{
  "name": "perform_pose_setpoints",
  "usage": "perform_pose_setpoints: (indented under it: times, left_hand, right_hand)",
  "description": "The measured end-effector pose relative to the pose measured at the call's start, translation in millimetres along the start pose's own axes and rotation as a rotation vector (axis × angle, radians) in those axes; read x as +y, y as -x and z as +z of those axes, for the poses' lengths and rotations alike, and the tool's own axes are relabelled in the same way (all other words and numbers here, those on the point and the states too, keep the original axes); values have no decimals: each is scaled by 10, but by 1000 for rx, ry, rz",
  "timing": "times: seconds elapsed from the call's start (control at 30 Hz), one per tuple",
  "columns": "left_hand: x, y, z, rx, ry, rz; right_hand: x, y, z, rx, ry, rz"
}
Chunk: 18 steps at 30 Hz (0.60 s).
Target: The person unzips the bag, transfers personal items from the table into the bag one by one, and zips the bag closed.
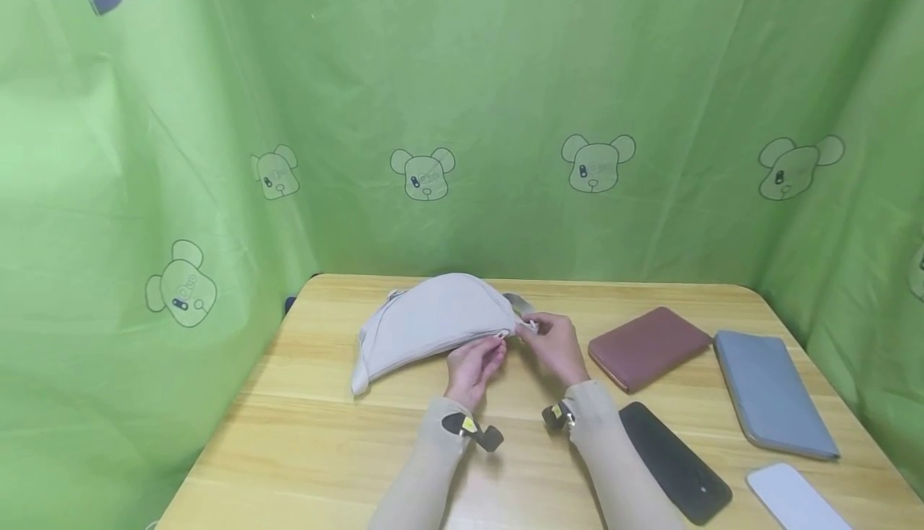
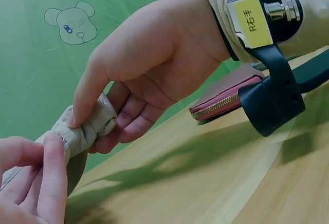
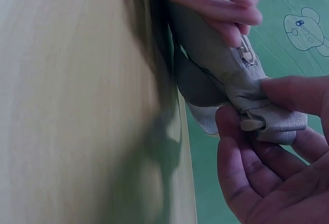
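Note:
A pale grey belt bag (image 1: 433, 321) stands on the wooden table, its curved top toward the back and its zipper running along the near edge. My right hand (image 1: 556, 347) grips the bag's right end, thumb on one face and fingers behind it. The folded end tab (image 3: 282, 124) shows between those fingers in the right wrist view. My left hand (image 1: 472, 368) is beside it, fingertips pinched at the small metal zipper pull (image 3: 248, 54). Its fingers partly cover the zipper there. A grey strap (image 1: 518, 303) loops out behind the right end.
To the right lie a maroon zip wallet (image 1: 650, 347), a blue-grey zip pouch (image 1: 776, 394), a black phone-shaped slab (image 1: 674, 462) near my right forearm, and a white flat slab (image 1: 797, 498). Green curtains (image 1: 505, 225) hang at the back and sides of the table (image 1: 325, 450).

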<state>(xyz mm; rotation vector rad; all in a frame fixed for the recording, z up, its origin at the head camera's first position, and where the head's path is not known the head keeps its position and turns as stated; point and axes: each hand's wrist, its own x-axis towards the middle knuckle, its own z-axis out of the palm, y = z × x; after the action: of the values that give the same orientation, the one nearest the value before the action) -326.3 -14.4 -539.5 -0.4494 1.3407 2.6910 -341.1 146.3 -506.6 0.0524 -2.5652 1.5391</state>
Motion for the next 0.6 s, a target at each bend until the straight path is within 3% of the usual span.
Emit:
perform_pose_setpoints:
  times: [0.6]
  left_hand:
    - [44, 4, -4, -34, 27, -67]
  right_hand:
    - [12, -1, 30, 27, 10, -18]
